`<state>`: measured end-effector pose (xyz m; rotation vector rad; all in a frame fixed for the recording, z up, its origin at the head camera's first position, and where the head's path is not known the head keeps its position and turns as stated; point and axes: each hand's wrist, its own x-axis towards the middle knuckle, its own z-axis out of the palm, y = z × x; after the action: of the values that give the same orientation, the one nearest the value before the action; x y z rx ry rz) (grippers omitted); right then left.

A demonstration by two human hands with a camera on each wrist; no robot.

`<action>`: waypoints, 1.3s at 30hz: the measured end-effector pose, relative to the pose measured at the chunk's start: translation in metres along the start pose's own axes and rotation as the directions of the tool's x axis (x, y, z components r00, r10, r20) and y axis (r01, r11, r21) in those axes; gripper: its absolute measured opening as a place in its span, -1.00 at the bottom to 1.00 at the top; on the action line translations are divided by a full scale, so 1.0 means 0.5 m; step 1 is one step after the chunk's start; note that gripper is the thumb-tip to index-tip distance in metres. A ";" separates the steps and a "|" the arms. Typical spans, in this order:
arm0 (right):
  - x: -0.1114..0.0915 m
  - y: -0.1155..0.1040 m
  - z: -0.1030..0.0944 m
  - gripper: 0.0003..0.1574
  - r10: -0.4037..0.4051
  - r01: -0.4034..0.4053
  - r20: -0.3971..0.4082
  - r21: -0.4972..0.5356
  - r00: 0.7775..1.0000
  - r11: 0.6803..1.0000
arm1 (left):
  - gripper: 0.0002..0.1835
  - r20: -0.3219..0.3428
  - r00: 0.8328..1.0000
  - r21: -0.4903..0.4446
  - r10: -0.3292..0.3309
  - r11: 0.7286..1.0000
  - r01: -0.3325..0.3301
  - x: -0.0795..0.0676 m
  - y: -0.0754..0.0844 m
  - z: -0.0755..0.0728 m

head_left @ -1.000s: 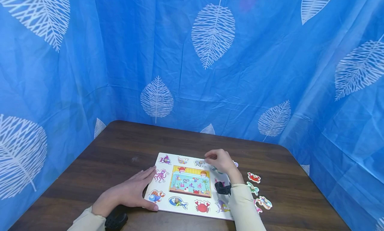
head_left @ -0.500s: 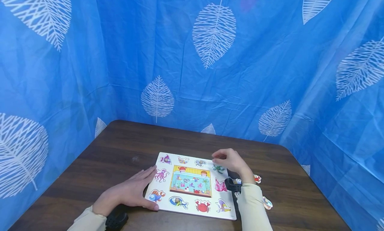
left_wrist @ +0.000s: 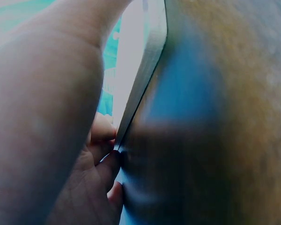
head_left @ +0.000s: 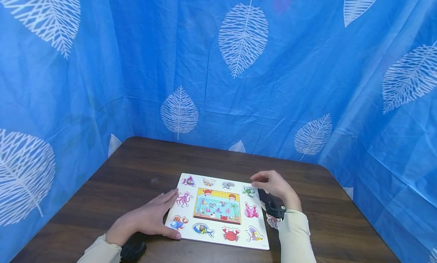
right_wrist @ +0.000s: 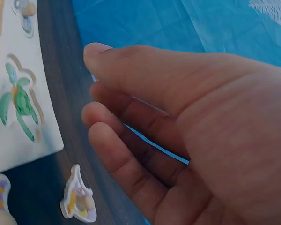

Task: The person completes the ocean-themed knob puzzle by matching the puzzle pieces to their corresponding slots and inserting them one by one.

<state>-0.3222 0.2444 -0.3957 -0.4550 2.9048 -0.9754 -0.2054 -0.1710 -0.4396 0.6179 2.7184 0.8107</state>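
Observation:
A white peg puzzle board with sea-animal shapes round an aquarium picture lies on the table. My left hand rests along its left edge, fingers spread and the thumb at the near left corner. In the left wrist view, fingertips touch the board's side. Just off the far right corner hovers my right hand, its fingers loosely bent with nothing between them. Close by is the green turtle recess, which holds no piece. A knobbed fish piece sits in the near row.
Loose knobbed pieces lie right of the board, partly hidden by the right arm; one small piece shows below the right fingers. Blue leaf-patterned cloth hangs behind the dark wooden table.
My right hand has moved rightward from over the board's far right part to beyond its corner, uncovering the turtle and pink recesses. The left hand has stayed put.

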 end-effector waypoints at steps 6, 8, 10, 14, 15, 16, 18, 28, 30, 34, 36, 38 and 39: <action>-0.011 0.012 -0.014 -0.69 0.043 -0.043 0.038 0.000 0.998 0.999 | 0.36 0.002 1.000 -0.004 -0.001 1.000 0.001 0.001 -0.001 -0.001; -0.015 0.017 -0.018 -0.70 0.051 -0.051 0.056 0.003 0.997 0.999 | 0.36 0.002 1.000 -0.004 -0.001 1.000 0.001 0.001 -0.001 -0.001; -0.020 0.022 -0.022 -0.69 0.048 -0.048 0.073 0.004 0.996 0.999 | 0.36 0.001 1.000 -0.004 -0.003 1.000 0.003 0.001 -0.001 -0.001; -0.027 0.033 -0.030 -0.68 0.055 -0.058 0.099 0.029 0.994 0.998 | 0.36 0.001 1.000 -0.004 -0.006 1.000 0.006 0.001 -0.001 -0.002; -0.029 0.036 -0.031 -0.67 0.045 -0.049 0.110 0.034 0.993 0.998 | 0.36 0.002 1.000 -0.004 -0.005 1.000 0.005 0.000 -0.001 -0.002; -0.030 0.038 -0.033 -0.68 0.049 -0.055 0.117 0.047 0.992 0.997 | 0.36 0.002 1.000 -0.005 -0.004 1.000 0.004 0.000 -0.001 -0.002; -0.034 0.041 -0.035 -0.67 0.056 -0.064 0.135 0.063 0.989 0.996 | 0.35 0.003 1.000 -0.006 -0.001 1.000 0.001 0.000 0.000 -0.002; -0.051 0.053 -0.043 -0.73 0.069 -0.072 0.208 0.009 0.976 0.997 | 0.37 0.000 1.000 -0.003 0.002 1.000 -0.002 0.000 0.000 0.000; -0.052 0.054 -0.043 -0.74 0.074 -0.077 0.214 0.005 0.974 0.997 | 0.37 0.000 1.000 -0.003 0.002 1.000 -0.002 -0.001 0.000 0.000; -0.053 0.055 -0.042 -0.76 0.091 -0.093 0.227 -0.002 0.970 0.996 | 0.37 -0.001 1.000 -0.004 0.000 1.000 0.000 -0.002 0.001 0.000; -0.054 0.055 -0.042 -0.76 0.095 -0.097 0.236 -0.005 0.967 0.995 | 0.37 -0.002 1.000 -0.004 0.001 1.000 -0.001 -0.002 0.001 0.000; -0.055 0.056 -0.042 -0.76 0.099 -0.101 0.245 -0.004 0.965 0.995 | 0.36 -0.003 1.000 -0.005 0.000 1.000 0.000 -0.002 0.001 0.000; -0.054 0.057 -0.042 -0.76 0.099 -0.102 0.250 0.000 0.963 0.995 | 0.36 -0.003 1.000 -0.005 0.001 1.000 -0.001 -0.002 0.001 0.000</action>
<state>-0.3065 0.2863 -0.3974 -0.3936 2.6658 -0.8539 -0.2043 -0.1714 -0.4393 0.6173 2.7181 0.8186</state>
